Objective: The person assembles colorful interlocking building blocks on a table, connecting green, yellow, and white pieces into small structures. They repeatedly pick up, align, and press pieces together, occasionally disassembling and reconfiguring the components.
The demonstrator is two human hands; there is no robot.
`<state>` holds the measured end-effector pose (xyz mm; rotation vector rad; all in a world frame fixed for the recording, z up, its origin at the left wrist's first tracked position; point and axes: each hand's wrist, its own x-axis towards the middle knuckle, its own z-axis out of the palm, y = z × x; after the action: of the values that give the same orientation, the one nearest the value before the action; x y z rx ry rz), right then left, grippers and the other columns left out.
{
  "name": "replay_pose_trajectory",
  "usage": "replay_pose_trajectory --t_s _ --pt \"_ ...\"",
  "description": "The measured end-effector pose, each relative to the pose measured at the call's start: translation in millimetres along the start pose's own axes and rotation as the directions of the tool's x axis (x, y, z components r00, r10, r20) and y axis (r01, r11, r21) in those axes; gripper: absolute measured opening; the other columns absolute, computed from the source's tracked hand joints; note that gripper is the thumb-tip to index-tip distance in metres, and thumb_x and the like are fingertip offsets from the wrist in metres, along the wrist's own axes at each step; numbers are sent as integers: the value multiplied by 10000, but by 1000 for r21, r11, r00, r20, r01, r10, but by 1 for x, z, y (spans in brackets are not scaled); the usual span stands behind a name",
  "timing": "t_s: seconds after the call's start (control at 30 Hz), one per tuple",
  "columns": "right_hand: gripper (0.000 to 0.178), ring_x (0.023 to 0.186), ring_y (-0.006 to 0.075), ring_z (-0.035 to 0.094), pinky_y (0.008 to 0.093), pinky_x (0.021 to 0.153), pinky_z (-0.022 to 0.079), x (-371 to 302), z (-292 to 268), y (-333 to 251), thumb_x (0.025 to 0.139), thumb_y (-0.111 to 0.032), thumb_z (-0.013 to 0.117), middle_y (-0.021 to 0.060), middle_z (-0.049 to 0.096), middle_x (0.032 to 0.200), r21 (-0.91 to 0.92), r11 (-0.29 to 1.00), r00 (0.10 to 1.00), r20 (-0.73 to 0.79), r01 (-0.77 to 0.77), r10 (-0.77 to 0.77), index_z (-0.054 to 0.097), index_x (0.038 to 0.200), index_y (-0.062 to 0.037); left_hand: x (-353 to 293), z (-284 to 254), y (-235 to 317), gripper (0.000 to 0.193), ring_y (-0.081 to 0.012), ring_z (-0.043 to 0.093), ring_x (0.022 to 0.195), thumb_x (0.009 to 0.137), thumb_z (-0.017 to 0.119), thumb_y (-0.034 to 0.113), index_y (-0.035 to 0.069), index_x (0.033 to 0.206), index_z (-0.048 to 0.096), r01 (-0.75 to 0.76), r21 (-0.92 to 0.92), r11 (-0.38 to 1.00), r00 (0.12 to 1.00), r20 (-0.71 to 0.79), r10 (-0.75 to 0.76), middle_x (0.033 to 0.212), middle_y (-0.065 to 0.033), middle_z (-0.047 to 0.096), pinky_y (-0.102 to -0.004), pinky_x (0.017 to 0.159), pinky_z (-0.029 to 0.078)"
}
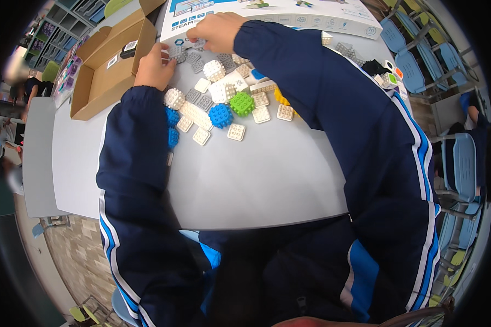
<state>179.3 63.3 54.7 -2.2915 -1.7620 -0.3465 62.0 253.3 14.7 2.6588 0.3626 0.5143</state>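
A pile of studded building blocks lies on the grey table in front of me. My left hand (pixel 155 67) is at the pile's left side, thumb and fingers apart, beside a grey studded block (pixel 177 53). At the far side, my right hand (pixel 219 32) reaches in from the right, its fingers bent down around a small grey block (pixel 199 44); the palm hides part of it. Nearer me are a white ball-shaped block (pixel 214 70), a green block (pixel 241 103), a blue block (pixel 221 116) and several flat white square plates (pixel 236 132).
An open cardboard box (pixel 95 82) stands left of my left hand. A large white printed box (pixel 333 22) lies along the far side. More blocks (pixel 388 80) sit beyond my right arm. Blue chairs (pixel 412 68) stand right of the table (pixel 256 180). Other people are at far left and right.
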Motion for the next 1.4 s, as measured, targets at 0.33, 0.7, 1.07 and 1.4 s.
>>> replay_pose_trajectory --t_s 0.33,0.7,1.07,1.4 --pt "258 902 313 669 394 792 532 13 29 2 772 -92 700 147 681 946 288 956 999 11 47 -52 648 1024 -100 -1 -4 0 355 -317 660 945 807 656 158 110 1153 594 -33 62 998 998 48 30 989 -138 689 -415 816 519" --pt "276 934 281 669 391 819 533 23 45 5 781 -109 703 100 688 1017 103 995 997 -71 -2 10 685 1047 -179 -7 -3 10 393 -255 670 883 803 686 188 106 1180 610 -28 167 986 999 22 25 999 -127 682 -381 785 522" --pt "231 833 290 675 390 751 531 16 40 7 785 -91 694 127 685 880 201 980 998 -66 -3 17 655 1010 -126 -5 -9 20 410 -246 667 790 791 712 215 127 1180 617 -2 222 975 999 53 -10 938 -127 678 -377 740 528" --pt "245 784 299 677 395 735 532 19 39 4 790 -85 693 135 682 830 138 990 996 -89 1 11 641 1024 -137 1 -4 15 404 -318 660 870 791 696 223 108 1167 604 -15 219 976 998 61 1 916 -152 681 -416 777 523"
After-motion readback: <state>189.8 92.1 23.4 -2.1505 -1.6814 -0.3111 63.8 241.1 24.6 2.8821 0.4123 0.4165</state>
